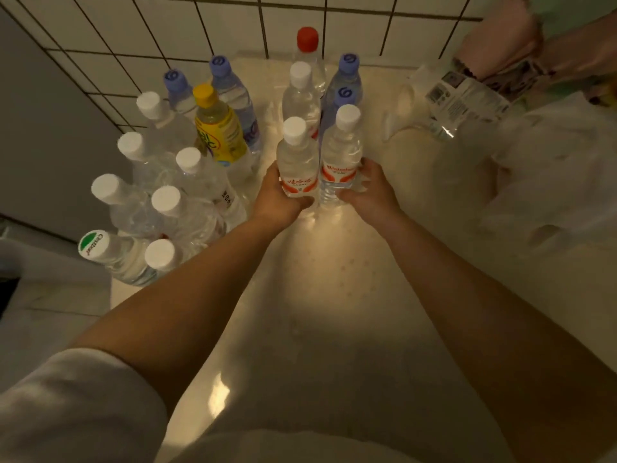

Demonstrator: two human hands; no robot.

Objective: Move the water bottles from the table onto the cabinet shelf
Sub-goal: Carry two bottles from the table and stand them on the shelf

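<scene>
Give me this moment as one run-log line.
left hand: grips white-capped bottle | right hand: grips neighbouring white-capped bottle | both bottles upright | other bottles on table

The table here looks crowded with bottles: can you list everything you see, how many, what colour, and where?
White-capped bottles with orange labels: three, clear, table centre; the front two are held, one per hand.
Purple-capped bottles: four, clear bluish, two back left, two back centre.
Red-capped bottle: one, clear, rearmost by the wall.
Yellow-capped bottle: one, yellow label, in the left cluster.
White-capped bottles, left cluster: six, clear, at the table's left edge.
Green-and-white-capped bottle: one, clear, front left corner.
Table: one, pale cream.
Tiled wall: white, dark grout, behind.
Other person's hand with a bottle: top right.
Left hand: grips the left front bottle.
Right hand: grips the right front bottle.
</scene>
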